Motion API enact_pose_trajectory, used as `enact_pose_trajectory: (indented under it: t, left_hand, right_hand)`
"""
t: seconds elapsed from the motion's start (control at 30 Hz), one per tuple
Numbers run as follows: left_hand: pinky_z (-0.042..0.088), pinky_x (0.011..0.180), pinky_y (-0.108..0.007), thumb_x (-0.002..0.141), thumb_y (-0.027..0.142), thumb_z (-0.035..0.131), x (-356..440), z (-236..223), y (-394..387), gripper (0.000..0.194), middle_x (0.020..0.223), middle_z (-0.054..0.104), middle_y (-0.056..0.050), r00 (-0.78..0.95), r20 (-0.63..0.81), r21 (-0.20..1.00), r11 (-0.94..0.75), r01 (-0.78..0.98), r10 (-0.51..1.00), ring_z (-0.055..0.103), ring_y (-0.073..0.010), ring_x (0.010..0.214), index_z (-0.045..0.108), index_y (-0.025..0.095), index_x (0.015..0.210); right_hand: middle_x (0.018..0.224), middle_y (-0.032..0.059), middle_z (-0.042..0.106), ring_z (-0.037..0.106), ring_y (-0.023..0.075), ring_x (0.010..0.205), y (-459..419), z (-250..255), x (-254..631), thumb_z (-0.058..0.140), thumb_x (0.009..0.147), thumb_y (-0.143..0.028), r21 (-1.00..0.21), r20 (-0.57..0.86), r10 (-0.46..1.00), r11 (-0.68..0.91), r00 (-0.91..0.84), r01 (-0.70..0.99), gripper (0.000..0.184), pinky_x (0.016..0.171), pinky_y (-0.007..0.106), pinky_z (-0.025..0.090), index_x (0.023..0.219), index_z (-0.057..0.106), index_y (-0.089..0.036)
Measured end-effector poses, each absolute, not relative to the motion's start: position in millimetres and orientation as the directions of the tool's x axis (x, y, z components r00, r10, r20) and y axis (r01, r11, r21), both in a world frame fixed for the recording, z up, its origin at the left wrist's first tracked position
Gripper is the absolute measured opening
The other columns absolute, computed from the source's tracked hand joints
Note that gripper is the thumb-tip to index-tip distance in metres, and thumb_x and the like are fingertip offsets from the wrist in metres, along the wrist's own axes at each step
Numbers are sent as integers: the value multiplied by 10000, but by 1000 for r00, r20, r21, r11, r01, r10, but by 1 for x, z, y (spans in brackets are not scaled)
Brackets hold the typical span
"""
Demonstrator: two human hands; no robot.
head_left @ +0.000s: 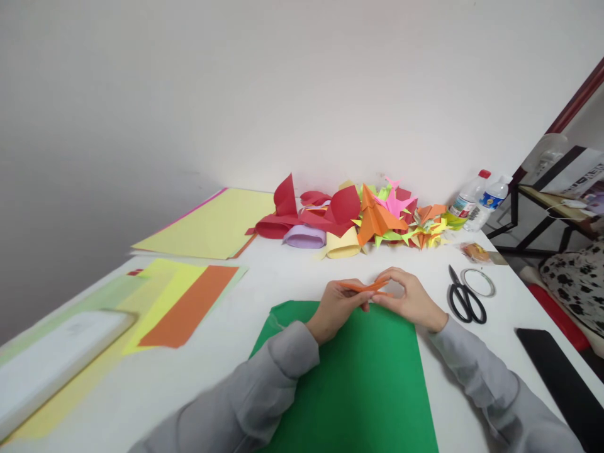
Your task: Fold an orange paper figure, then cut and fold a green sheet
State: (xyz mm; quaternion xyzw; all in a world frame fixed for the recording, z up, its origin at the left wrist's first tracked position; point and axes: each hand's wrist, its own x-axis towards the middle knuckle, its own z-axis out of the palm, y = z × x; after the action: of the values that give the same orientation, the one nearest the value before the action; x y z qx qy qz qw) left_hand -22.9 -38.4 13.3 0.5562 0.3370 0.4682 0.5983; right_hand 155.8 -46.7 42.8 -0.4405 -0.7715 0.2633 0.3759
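Between my two hands is a folded piece of orange paper [362,287], held just above the far end of a green sheet [363,384]. My left hand [336,307] is closed on its left part, with the fingers behind and the thumb at the front. At the right part, my right hand [409,298] pinches the paper between thumb and fingers. The inner fingers are partly hidden, and the exact shape of the fold cannot be made out.
Folded paper shapes, among them an orange one [377,217], lie along the wall. Scissors [465,302] and a tape roll [479,282] sit to the right, near a black flat object [559,377]. Coloured sheets [191,305] and a white box-like object [56,362] are left. Two bottles [488,200] stand back right.
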Motion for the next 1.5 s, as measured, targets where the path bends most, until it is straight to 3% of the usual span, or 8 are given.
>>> enact_pose_trajectory:
  t: [0.1, 0.23, 0.63, 0.93, 1.33, 1.5]
  left_hand:
    - [431, 547, -245, 691, 344, 762, -23, 14, -39, 217, 521, 597, 3, 353, 94, 984, -34, -172, 931, 528, -113, 514, 714, 148, 612]
    - [429, 559, -252, 703, 341, 745, -23, 14, -40, 214, 517, 601, -3, 382, 82, 985, -18, -170, 920, 523, -118, 520, 718, 147, 618]
    - [487, 629, -292, 657, 348, 780, -17, 16, -46, 202, 597, 671, -31, 336, 77, 976, -3, -217, 939, 588, -160, 600, 730, 153, 639]
    - [453, 538, -271, 605, 351, 817, -16, 10, -44, 238, 517, 645, -24, 371, -54, 932, 180, -313, 927, 569, -134, 487, 716, 136, 619]
    - [457, 565, -270, 705, 440, 736, -16, 11, -42, 324, 540, 642, -36, 384, -40, 932, 173, -318, 922, 572, -132, 511, 709, 128, 618]
    - [457, 554, -257, 696, 429, 742, -17, 8, -41, 318, 509, 630, -25, 356, -16, 963, 110, -245, 934, 580, -133, 501, 694, 135, 582]
  right_hand:
    - [856, 52, 692, 644, 201, 832, -45, 43, 156, 713, 767, -378, -855, 256, 923, 356, -289, 378, 213, 811, 345, 480, 821, 675, -175]
    - [754, 32, 698, 636, 172, 721, -43, 43, 158, 679, 789, -420, -912, 210, 929, 298, -304, 281, 249, 733, 306, 487, 736, 687, -177]
    - [666, 11, 687, 602, 155, 641, -44, 41, 157, 713, 738, -495, -941, 176, 951, 238, -253, 242, 316, 652, 284, 467, 675, 682, -187]
    - [694, 22, 712, 624, 166, 680, -45, 43, 155, 707, 749, -497, -967, 144, 960, 188, -240, 174, 313, 698, 294, 481, 674, 706, -194]
    - [642, 17, 698, 619, 173, 658, -45, 44, 156, 663, 767, -544, -974, 129, 978, 156, -162, 164, 377, 715, 302, 470, 612, 716, -205]
    - [609, 2, 666, 558, 131, 559, -45, 42, 155, 767, 675, -496, -990, 33, 974, 63, -226, 128, 323, 564, 261, 429, 679, 707, -178]
